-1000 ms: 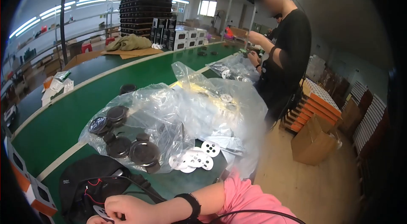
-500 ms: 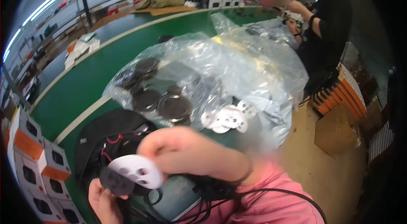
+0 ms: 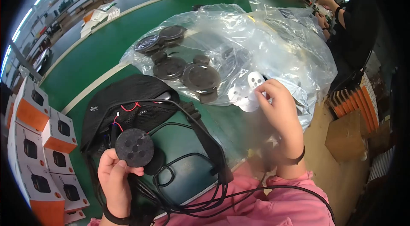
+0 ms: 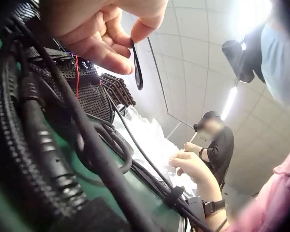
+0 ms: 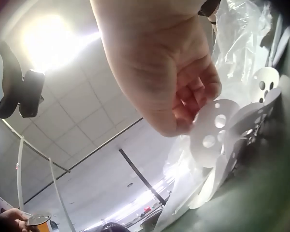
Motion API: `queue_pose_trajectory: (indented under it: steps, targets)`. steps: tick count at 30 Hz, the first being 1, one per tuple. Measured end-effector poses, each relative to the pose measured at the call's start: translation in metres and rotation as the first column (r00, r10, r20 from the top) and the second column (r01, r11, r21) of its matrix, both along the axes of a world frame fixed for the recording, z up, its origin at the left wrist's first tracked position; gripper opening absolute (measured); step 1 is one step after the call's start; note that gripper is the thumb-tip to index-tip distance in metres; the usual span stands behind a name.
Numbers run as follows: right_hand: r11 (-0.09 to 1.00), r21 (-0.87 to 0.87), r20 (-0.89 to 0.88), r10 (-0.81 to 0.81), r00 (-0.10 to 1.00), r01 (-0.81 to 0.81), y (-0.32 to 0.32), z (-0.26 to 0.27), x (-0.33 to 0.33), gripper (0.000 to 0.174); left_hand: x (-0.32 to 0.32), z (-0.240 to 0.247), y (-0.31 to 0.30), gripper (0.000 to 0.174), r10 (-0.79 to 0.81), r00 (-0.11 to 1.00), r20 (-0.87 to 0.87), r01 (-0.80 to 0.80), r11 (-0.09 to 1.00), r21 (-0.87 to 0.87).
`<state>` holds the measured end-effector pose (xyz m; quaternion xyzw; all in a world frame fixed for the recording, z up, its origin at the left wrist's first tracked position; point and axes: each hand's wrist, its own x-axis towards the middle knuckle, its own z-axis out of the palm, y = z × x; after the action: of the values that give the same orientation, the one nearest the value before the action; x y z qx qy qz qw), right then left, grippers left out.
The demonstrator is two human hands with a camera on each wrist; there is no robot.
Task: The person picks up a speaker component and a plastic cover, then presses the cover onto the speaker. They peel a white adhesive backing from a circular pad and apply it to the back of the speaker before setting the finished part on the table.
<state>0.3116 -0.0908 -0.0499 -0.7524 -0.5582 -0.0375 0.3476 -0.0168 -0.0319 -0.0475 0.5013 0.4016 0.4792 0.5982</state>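
My left hand [image 3: 115, 179] pinches a thin black disc with several round holes [image 3: 135, 147] by its lower edge, above a black mesh bag [image 3: 128, 93]. In the left wrist view that disc shows nearly edge-on between thumb and fingers. My right hand [image 3: 279, 108] reaches over a small pile of white perforated discs [image 3: 239, 95]. Its thumb and fingertips pinch the edge of one white disc [image 5: 208, 145], which stands tilted against the others in the right wrist view. The pile lies beside a clear plastic bag [image 3: 282, 46].
Round black parts [image 3: 200, 76] lie on the plastic in front of me. Black cables [image 3: 192, 206] loop near my lap. White-and-orange boxes [image 3: 36, 149] are stacked at left. A person in black [image 3: 356, 29] works farther along the green table [image 3: 100, 46]. A cardboard box [image 3: 348, 134] stands on the floor.
My right hand has moved right with a white disc, away from the black disc, to the white pile. My left hand keeps the black disc. The head view has tilted down.
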Motion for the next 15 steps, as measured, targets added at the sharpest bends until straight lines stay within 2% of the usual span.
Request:
queue_pose_trajectory:
  steps: [4,6,8,10,12,13,14,15]
  targets:
    - [1.0,-0.014,0.009,-0.023,1.0,0.023,0.001,0.014,-0.013,0.011,-0.001,0.0,0.0,0.009,-0.028,0.999,0.022,0.029,0.999,-0.02]
    - [0.985,0.172,0.086,-0.025,0.996,0.01,0.003,0.023,-0.023,0.012,0.0,0.002,-0.001,0.008,-0.072,0.997,-0.021,0.072,0.997,0.008]
    - [0.979,0.197,0.111,0.027,0.993,-0.048,0.0,0.031,-0.031,0.015,-0.001,0.005,-0.004,0.007,-0.086,0.996,-0.028,0.087,0.996,0.013]
    - [0.96,0.118,-0.1,0.267,0.959,-0.255,-0.008,0.037,-0.051,0.022,0.003,0.013,-0.009,0.008,-0.187,0.982,-0.025,0.186,0.982,-0.018]
    - [0.84,-0.021,-0.265,0.518,0.813,-0.542,-0.013,0.035,-0.066,0.034,0.013,0.023,-0.016,0.008,-0.188,0.982,-0.025,0.186,0.981,-0.053]
    - [0.777,-0.026,-0.53,0.523,0.667,-0.63,-0.017,0.034,-0.073,0.038,0.019,0.026,-0.019,0.008,-0.174,0.963,-0.207,0.207,0.967,0.148]
    - [0.705,0.0,-0.751,0.468,0.465,-0.709,-0.021,0.032,-0.079,0.043,0.023,0.029,-0.021,0.008,-0.12,0.917,-0.379,0.256,0.908,0.332]
    - [0.65,0.069,-0.891,0.382,0.247,-0.757,-0.019,0.022,-0.084,0.044,0.026,0.035,-0.016,0.013,-0.036,0.813,-0.582,0.416,0.735,0.535]
